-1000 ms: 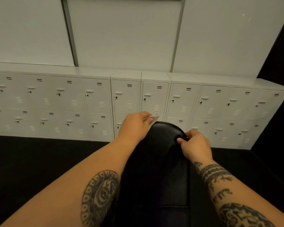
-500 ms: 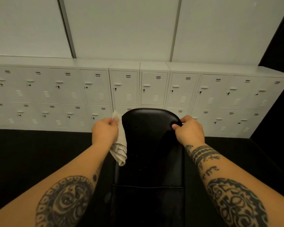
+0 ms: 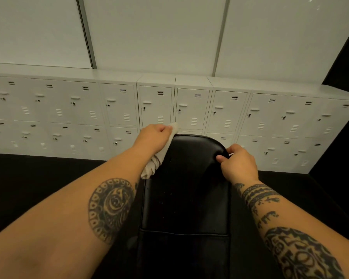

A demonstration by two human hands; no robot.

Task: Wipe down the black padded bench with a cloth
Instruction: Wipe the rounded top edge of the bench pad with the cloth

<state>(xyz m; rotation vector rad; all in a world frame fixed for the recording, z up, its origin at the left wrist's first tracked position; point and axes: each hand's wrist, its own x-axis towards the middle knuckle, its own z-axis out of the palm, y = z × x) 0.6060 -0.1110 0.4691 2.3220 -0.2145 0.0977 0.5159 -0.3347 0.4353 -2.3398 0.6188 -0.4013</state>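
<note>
The black padded bench (image 3: 186,190) runs away from me down the middle of the view, its rounded far end near the lockers. My left hand (image 3: 152,137) presses a pale cloth (image 3: 165,150) against the bench's far left corner and side; the cloth's loose end hangs down beside the pad. My right hand (image 3: 238,162) grips the far right edge of the pad, thumb on top and fingers curled over the rim. Small droplets speckle the pad's surface. A seam crosses the pad close to me.
A long row of low white lockers (image 3: 189,109) stands against the white panelled wall just beyond the bench. Dark flooring (image 3: 38,178) lies on both sides of the bench. A black wall (image 3: 347,57) rises at the far right.
My left hand has carried the cloth from the bench's left side up to its far left corner. My right hand stays gripping the right edge.
</note>
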